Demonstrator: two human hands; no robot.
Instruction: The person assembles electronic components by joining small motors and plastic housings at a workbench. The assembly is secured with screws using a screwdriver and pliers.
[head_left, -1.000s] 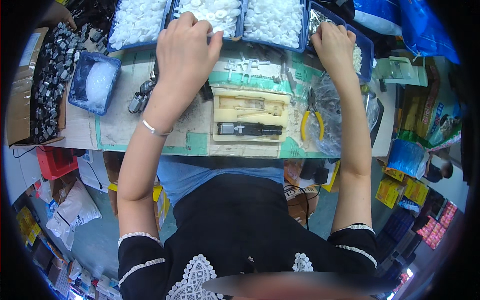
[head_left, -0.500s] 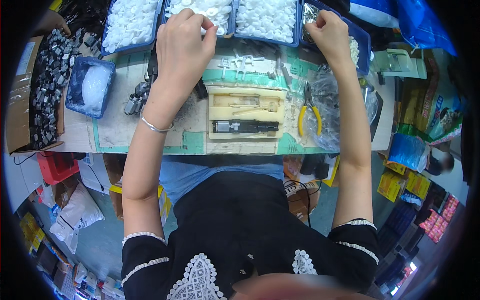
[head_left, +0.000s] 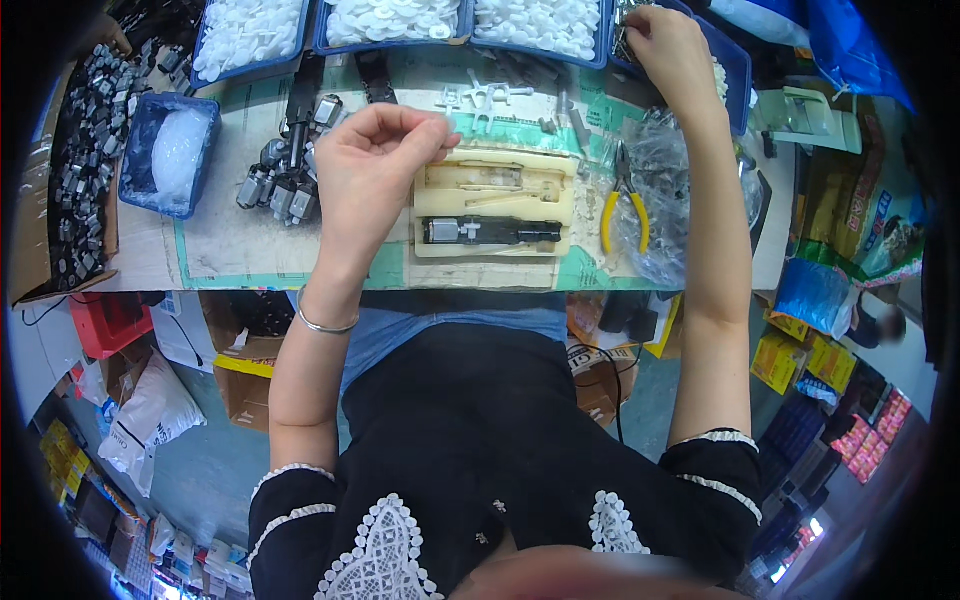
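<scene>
My left hand (head_left: 375,175) is in the air at the left end of a cream fixture block (head_left: 495,207). Its thumb and forefinger are pinched together; a pale speck shows at the tips, too small to name. In the block's front slot lies a black part with a silver metal end (head_left: 490,232); the rear recesses show no such part. My right hand (head_left: 672,50) reaches to the blue bin of small shiny metal pieces (head_left: 622,22) at the far right. Its fingers are bent together, and what they may hold is hidden.
Blue bins of white plastic parts (head_left: 540,28) line the back. Yellow-handled pliers (head_left: 625,215) lie beside a clear plastic bag (head_left: 670,190). Black-and-silver parts (head_left: 290,185) lie left of my left hand, near a small blue tray (head_left: 168,155). White pieces (head_left: 485,105) lie behind the fixture.
My left hand has come back from the bin of white parts toward the fixture, fingers still pinched. My right hand stays at the metal pieces, slightly farther away. The view has shifted slightly.
</scene>
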